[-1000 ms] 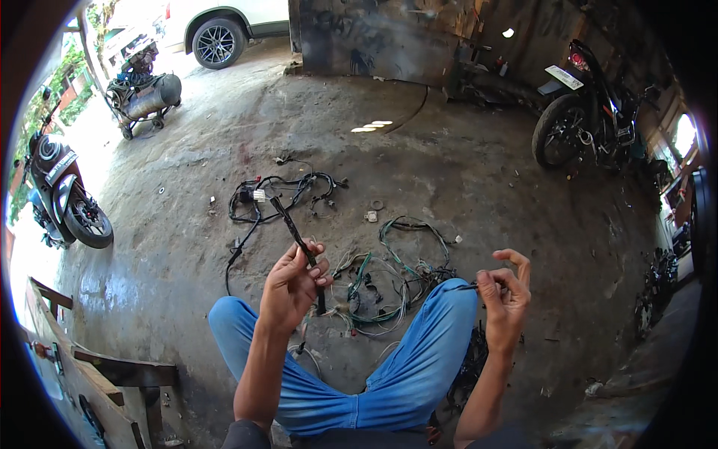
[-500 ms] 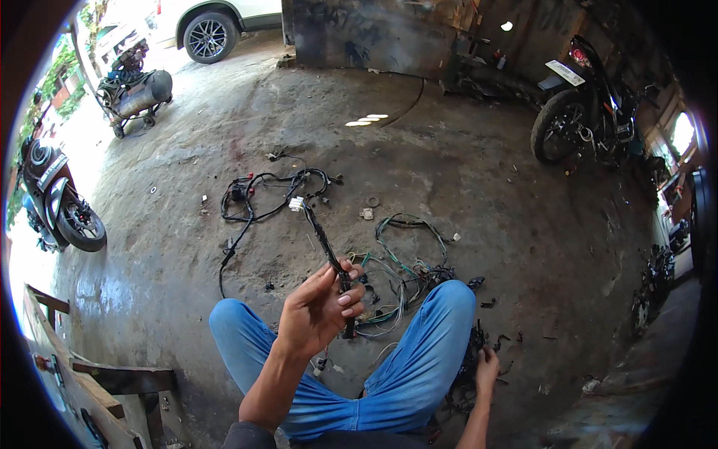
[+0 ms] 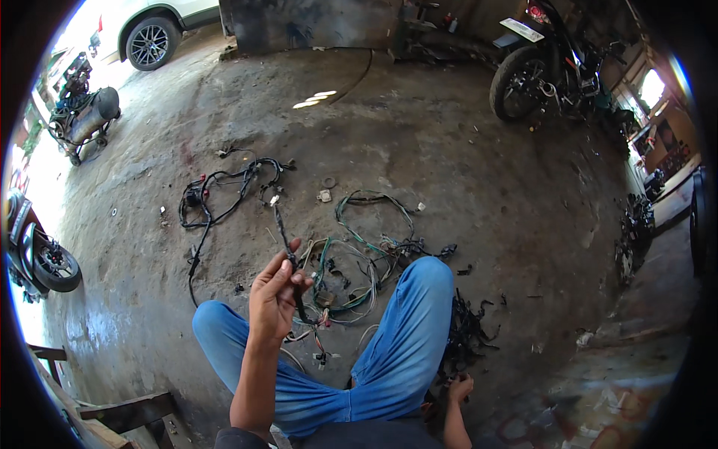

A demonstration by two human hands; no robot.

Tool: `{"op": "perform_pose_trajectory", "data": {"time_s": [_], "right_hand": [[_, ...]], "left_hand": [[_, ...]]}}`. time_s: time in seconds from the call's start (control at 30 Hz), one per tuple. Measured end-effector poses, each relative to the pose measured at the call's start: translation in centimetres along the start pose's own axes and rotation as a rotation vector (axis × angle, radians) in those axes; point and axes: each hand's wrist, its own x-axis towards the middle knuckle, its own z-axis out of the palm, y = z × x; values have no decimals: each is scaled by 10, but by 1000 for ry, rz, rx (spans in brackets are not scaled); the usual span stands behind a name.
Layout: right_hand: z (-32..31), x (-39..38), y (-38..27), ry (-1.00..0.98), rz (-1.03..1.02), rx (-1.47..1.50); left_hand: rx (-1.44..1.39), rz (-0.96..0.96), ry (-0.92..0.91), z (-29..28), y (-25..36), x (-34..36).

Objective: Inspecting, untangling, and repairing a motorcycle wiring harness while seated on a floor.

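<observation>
My left hand (image 3: pixel 275 299) is closed around a black-wrapped wiring harness (image 3: pixel 281 228), raised between my knees. A small white connector (image 3: pixel 274 200) tips its far end, and the lower end hangs below my fingers. Low on the right, beside my thigh, my right hand (image 3: pixel 461 388) is at the near edge of a heap of black scraps (image 3: pixel 465 329). Its fingers are curled together, and what they hold, if anything, is too small and dark to name. Loose green and grey wires (image 3: pixel 340 221) lie in loops on the floor in front of my knees.
Another black harness (image 3: pixel 243 187) lies coiled farther left, near a pale square connector (image 3: pixel 324 196) and a ring (image 3: pixel 328 182). Motorcycles (image 3: pixel 523 82) stand at both sides. An air compressor (image 3: pixel 90 120) and a white car (image 3: pixel 153 41) are at the far left; a wooden frame (image 3: pixel 127 410) is close by.
The view has swung rightward. My left hand still grips the harness, now tilted farther away from me. My right hand has drawn back toward my body along the heap of scraps.
</observation>
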Motion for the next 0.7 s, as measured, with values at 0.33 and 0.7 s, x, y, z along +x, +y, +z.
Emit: {"op": "perform_pose_trajectory", "data": {"time_s": [0.33,0.7], "right_hand": [[-8,-19,-62,298,60,-73],[-26,49,-122,76,101,753]], "left_hand": [[-50,-49,34,-55,-9,-1],[-127,-130,36,-50,-18,0]]}}
